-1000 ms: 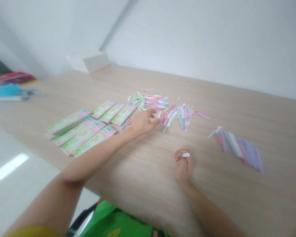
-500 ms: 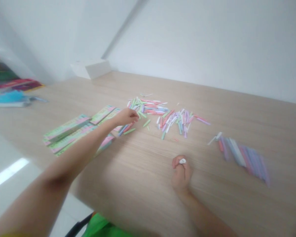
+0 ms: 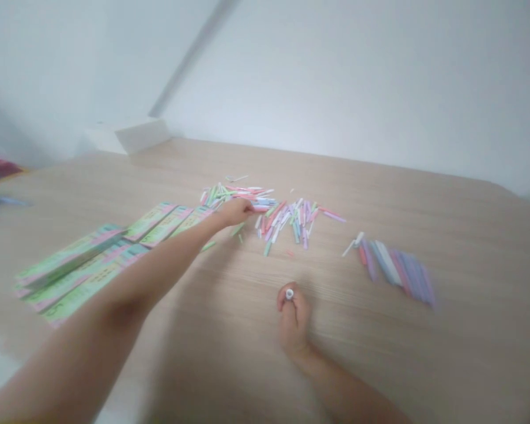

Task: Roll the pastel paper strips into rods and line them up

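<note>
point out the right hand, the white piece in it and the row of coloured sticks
right hand (image 3: 295,325): head view, back of the hand
white piece (image 3: 290,290): head view, the end showing above the fist
row of coloured sticks (image 3: 389,264): head view, a white stick near its middle

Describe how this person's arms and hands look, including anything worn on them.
The left hand and right hand are ungloved. The left forearm and right forearm are bare, with no sleeve, watch or bracelet visible; blur could hide a small ring.

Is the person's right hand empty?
No, the right hand is closed around a white tube, whose end shows at the top of the fist.
</note>
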`<state>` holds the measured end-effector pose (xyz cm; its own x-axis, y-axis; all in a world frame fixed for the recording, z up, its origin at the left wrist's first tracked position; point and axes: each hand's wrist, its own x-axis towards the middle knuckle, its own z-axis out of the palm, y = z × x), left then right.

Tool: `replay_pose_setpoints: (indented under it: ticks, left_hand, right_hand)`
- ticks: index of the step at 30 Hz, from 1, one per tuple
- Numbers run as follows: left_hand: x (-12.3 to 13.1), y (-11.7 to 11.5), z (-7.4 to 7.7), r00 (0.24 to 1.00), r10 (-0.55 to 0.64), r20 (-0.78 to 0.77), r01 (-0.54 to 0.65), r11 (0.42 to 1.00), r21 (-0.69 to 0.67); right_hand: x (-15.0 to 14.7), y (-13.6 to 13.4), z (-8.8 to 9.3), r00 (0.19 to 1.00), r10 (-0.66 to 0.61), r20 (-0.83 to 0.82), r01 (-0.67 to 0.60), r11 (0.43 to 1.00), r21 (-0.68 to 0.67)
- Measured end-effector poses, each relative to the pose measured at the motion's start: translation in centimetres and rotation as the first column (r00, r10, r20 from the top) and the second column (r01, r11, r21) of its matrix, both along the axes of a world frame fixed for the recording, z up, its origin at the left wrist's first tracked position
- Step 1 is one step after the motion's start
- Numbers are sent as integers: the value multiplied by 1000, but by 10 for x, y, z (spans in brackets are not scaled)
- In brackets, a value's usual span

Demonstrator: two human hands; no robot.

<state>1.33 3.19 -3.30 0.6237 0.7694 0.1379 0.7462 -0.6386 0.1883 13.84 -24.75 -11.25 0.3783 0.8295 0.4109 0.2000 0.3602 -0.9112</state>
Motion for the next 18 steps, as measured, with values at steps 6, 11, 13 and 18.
replay_pose_setpoints:
  ticks: [6, 11, 13, 18]
  left_hand:
    - [96, -10, 11, 975, 127, -184, -128, 992, 6]
    - [138, -23, -7, 965, 55, -256, -52, 998, 19]
    - [144, -25, -17, 956, 36, -292, -31, 999, 19]
    - [146, -23, -18, 940, 67, -334, -70, 998, 5]
  right_hand:
    - [-1, 0, -6, 1000, -9, 24, 10, 1000, -24]
    - [3, 6, -9, 1000, -10, -24, 9, 999, -46]
    - [4, 8, -8, 998, -31, -60, 28, 998, -53]
    - [4, 7, -5, 1000, -1, -15, 0, 1000, -25]
